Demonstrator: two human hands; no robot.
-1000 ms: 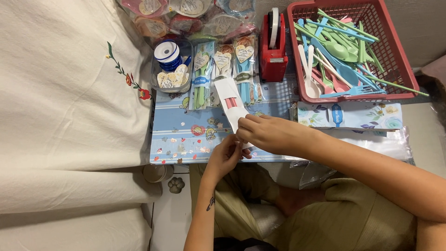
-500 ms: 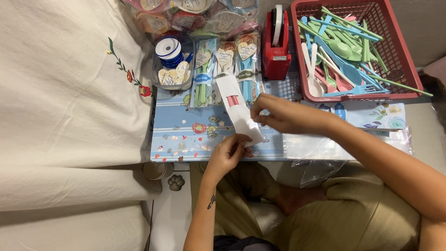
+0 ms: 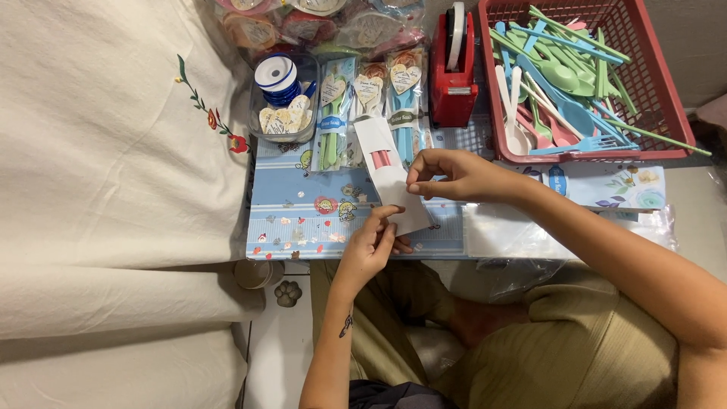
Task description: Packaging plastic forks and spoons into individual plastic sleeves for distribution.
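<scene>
Setting: low tabletop (image 3: 303,227) with a blue cartoon-print cover, confetti bits scattered on it, cream bedding with embroidered red flowers (image 3: 219,125) off to the left, person sitting cross-legged below.

Main item: long white paper sleeve (image 3: 390,178) with something pink showing through its little window, lying tilted over the middle of the blue cover.

Left hand (image 3: 371,246): at the sleeve's lower end, thumb and fingers (image 3: 386,216) pinched on that bottom edge, so closed on the sleeve.

Right hand (image 3: 454,176): on the sleeve's right edge about halfway up, fingers together and gripping the paper.

What changed: compared with a second ago, the sleeve has swung from sitting up near the packed cutlery to lying lower and more stretched out between both hands. The right hand shifted from covering the lower end to holding the side, and the left came up to take the bottom.

My read: looks like the sleeve is now filled and being straightened or closed at the bottom, rather than getting loaded.

Around it: finished packs with heart tags (image 3: 367,95) lined up just above, clear tub with a ribbon spool (image 3: 282,95) at their left, red tape dispenser (image 3: 454,64) on their right, red basket (image 3: 666,83) of coloured plastic cutlery beyond that, clear bags (image 3: 515,231) under the right forearm.
</scene>
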